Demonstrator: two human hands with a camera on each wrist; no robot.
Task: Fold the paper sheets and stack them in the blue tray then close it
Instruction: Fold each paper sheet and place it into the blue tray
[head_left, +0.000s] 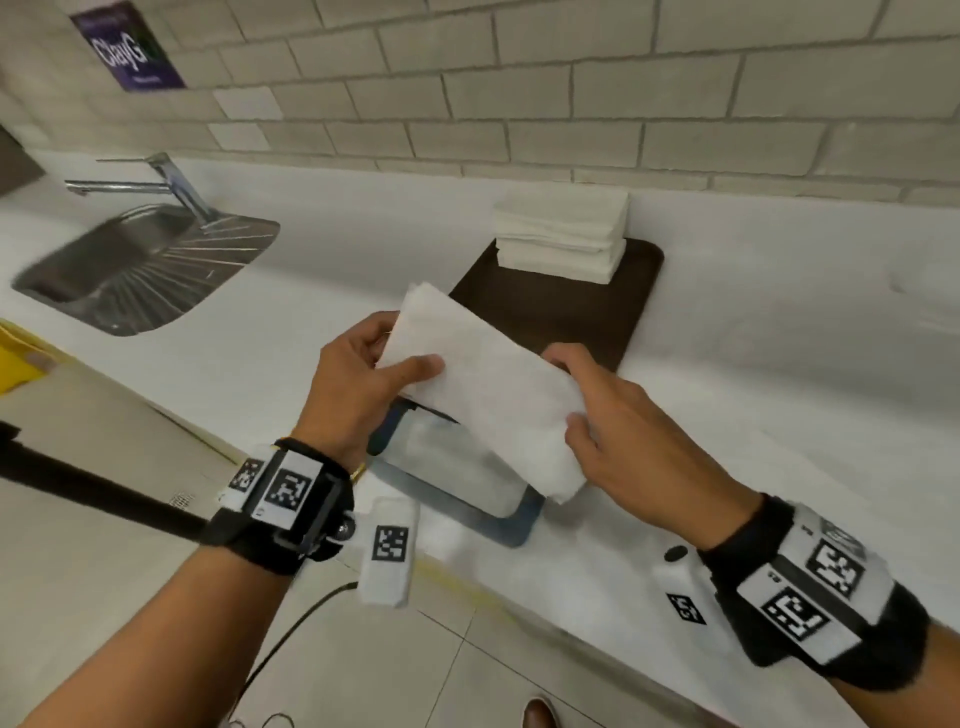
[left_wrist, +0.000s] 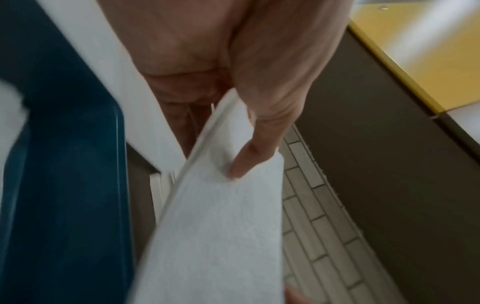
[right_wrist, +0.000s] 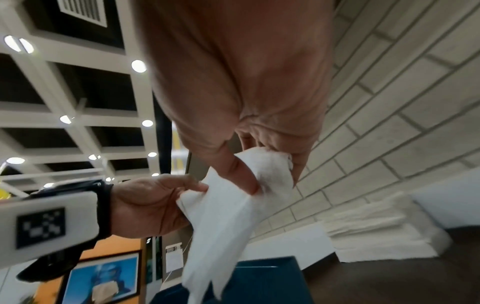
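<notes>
- Your left hand (head_left: 358, 384) pinches the far end of a folded white paper sheet (head_left: 483, 384), thumb pressed on top and fingers curled beneath it.
- Your right hand (head_left: 623, 421) grips the near end of the same sheet, its fingers curled round the edge; the right wrist view shows the paper bunched between thumb and fingers there.
- You hold the sheet in the air, slanted, just above the blue tray (head_left: 462, 467).
- The blue tray sits on the white bench (head_left: 753, 364) near its front edge; its inside looks pale and blurred, and what lies in it cannot be told.
- Just behind the tray lies a dark brown board (head_left: 566, 306), and on its far end rests a stack of white paper sheets (head_left: 561, 234).
- A steel sink (head_left: 140, 270) with a tap (head_left: 156, 182) is set into the bench, well to your left.
- A brick-tiled wall (head_left: 571, 93) runs behind the bench, with a purple poster (head_left: 127, 47) on it at upper left.
</notes>
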